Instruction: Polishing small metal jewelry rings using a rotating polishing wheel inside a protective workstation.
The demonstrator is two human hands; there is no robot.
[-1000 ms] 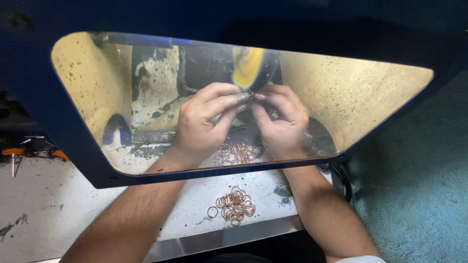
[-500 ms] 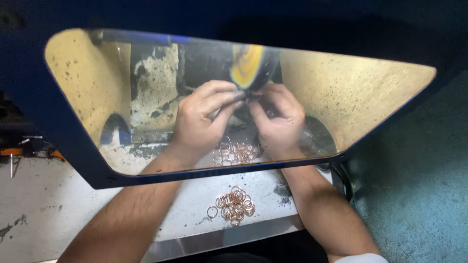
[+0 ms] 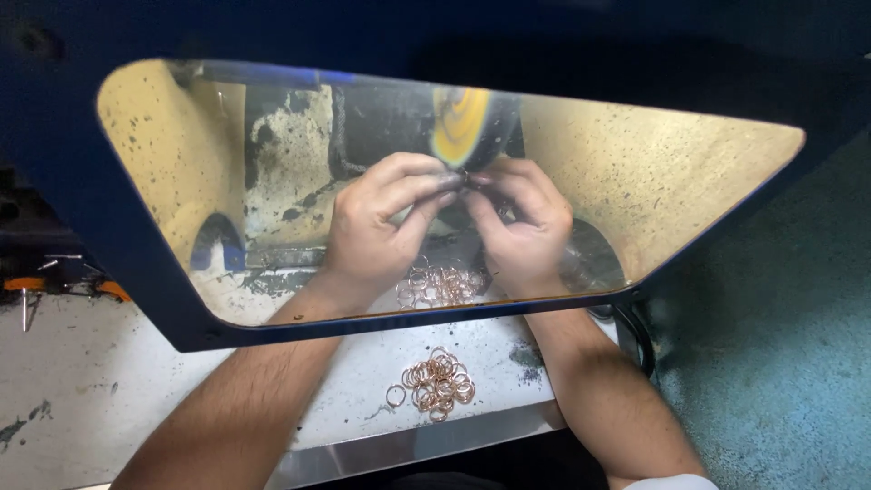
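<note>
A worn, pale metal bench (image 3: 82, 381) with dark stains; a heap of copper-coloured rings (image 3: 437, 385) near its front edge; a second heap (image 3: 439, 285) farther back.

Behind a clear shield (image 3: 708, 181) framed in blue, the left hand (image 3: 376, 227) and right hand (image 3: 522, 227) meet fingertip to fingertip, pinching something too small to make out against a yellow-faced wheel (image 3: 463, 127). A heap of coppery rings (image 3: 438, 383) lies on the grubby bench (image 3: 91, 390) between the forearms.
</note>
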